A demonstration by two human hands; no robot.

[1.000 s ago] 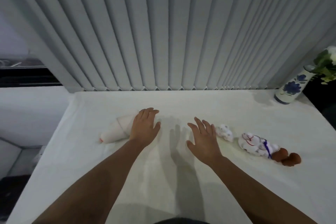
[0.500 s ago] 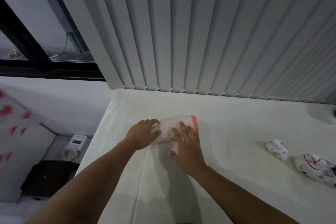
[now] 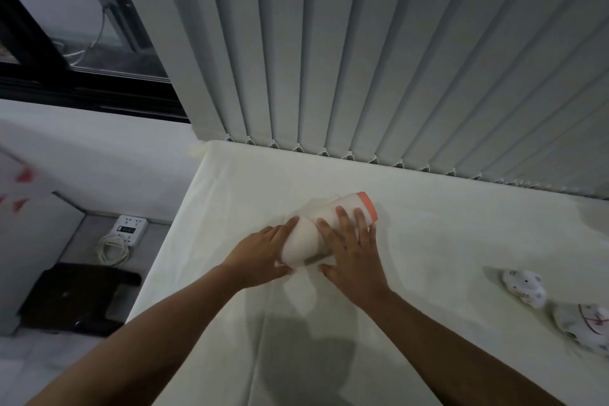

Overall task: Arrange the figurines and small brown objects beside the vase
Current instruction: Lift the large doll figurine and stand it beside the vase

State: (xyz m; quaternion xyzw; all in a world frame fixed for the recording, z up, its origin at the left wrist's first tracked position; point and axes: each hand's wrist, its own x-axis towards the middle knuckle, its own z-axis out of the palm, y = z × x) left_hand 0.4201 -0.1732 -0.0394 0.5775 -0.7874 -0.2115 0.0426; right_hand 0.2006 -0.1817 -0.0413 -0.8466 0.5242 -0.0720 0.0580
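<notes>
A white cylindrical object with an orange end lies on its side on the white table. My left hand grips its near end, and my right hand rests over its middle with fingers spread. A small white figurine lies at the right of the table. A larger white figurine with red markings lies beside it, cut off by the frame edge. The vase and the brown objects are out of view.
Grey vertical blinds hang along the table's far edge. The table's left edge drops to the floor, where a white power strip with a coiled cord and a dark object lie. A dark window frame is at upper left.
The view swung left, so the vase and brown objects left the frame. Both hands closed in on the white cylinder and turned it so that its orange end points to the far right.
</notes>
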